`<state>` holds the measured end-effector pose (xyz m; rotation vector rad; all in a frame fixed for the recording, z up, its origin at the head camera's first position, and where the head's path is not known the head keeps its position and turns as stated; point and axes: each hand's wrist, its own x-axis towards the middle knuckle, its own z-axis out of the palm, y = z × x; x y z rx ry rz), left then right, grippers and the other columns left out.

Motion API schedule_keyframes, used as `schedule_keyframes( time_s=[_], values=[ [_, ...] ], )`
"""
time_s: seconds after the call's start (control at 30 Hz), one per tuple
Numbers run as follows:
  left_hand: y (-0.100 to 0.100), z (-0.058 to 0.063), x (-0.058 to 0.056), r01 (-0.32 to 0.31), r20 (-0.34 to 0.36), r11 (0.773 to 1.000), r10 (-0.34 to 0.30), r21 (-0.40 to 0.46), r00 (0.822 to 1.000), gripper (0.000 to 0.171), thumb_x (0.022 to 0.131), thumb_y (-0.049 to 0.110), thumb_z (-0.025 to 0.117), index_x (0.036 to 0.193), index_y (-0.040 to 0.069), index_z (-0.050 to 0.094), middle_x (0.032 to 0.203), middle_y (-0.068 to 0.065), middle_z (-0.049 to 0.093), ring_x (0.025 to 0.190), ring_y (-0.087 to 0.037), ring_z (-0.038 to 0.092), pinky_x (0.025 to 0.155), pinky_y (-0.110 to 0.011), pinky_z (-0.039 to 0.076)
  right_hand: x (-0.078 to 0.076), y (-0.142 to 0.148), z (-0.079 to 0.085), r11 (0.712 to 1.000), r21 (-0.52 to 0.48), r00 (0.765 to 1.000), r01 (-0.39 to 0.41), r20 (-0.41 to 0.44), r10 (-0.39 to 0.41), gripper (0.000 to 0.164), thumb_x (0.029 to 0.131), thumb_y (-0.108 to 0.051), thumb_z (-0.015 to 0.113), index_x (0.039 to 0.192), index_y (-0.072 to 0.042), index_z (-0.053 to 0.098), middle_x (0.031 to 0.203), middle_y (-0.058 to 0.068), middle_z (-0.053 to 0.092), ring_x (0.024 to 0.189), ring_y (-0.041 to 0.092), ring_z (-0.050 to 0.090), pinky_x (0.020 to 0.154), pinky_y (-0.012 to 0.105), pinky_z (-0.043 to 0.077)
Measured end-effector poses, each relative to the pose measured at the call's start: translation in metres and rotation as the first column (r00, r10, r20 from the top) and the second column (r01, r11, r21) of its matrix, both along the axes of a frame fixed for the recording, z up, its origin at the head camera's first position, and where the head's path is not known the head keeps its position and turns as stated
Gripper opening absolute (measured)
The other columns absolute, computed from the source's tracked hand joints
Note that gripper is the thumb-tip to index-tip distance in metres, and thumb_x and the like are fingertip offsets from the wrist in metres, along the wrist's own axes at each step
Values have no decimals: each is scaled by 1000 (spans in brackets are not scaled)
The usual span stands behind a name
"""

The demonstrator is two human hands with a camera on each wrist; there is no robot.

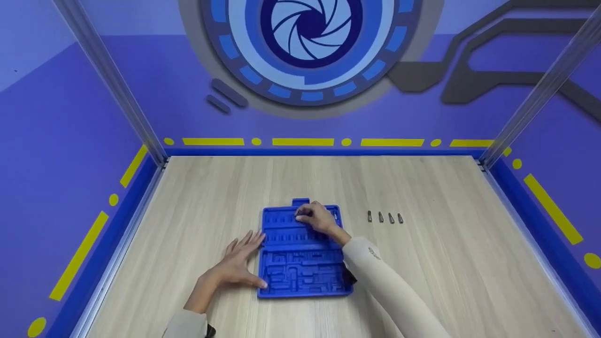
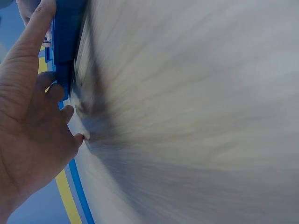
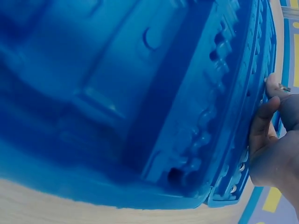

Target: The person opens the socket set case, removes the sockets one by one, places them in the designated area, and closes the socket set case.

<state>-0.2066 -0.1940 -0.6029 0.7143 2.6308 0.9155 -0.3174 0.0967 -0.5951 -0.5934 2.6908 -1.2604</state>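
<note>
A blue plastic tool case point(image 1: 300, 247) lies unfolded on the wooden table, its moulded slots facing up. My left hand point(image 1: 239, 265) is spread along the case's left edge, thumb at the near corner and fingertips by the upper half. In the left wrist view, the thumb point(image 2: 42, 18) rests against the blue side wall. Over the top row of slots, my right hand point(image 1: 319, 218) pinches a small metal bit point(image 3: 283, 87) between thumb and fingers. Metal ends point(image 3: 242, 166) show in slots at the right end of the upper half.
Several dark metal bits point(image 1: 381, 217) stand or lie in a row on the table point(image 1: 436, 263), right of the case. A blue latch tab point(image 1: 300, 201) sticks out from the case's far edge. Purple panels point(image 1: 141, 70) wall the table at the back and sides.
</note>
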Motion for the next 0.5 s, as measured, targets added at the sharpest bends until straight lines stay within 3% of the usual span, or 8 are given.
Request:
schedule_keyframes(
  time_s=[0.13,0.27,0.5],
  values=[
    [0,1,-1,5,-2,1000,-5,1,1000,135,61,53,95,163,7,19,170,-21,17,157,-48,8,121,-73,3,0,7,3,987,-162,991,16,135,7,16,100,-15,66,108,-1,69,97,14,65,78,14,56,58,22,48],
    [0,3,-1,2,11,1000,-2,13,1000,135,61,51,96,164,7,19,170,-21,17,158,-48,7,121,-73,2,3,13,9,975,-214,966,57,260,0,19,100,-13,66,113,1,69,94,15,69,70,10,59,51,18,48],
    [0,1,1,-3,8,1000,3,6,1000,136,60,53,96,164,8,19,170,-20,18,158,-47,8,122,-73,2,6,24,11,968,-239,953,79,302,-3,24,103,-7,59,121,7,67,98,17,72,66,5,61,52,17,48]
  ],
)
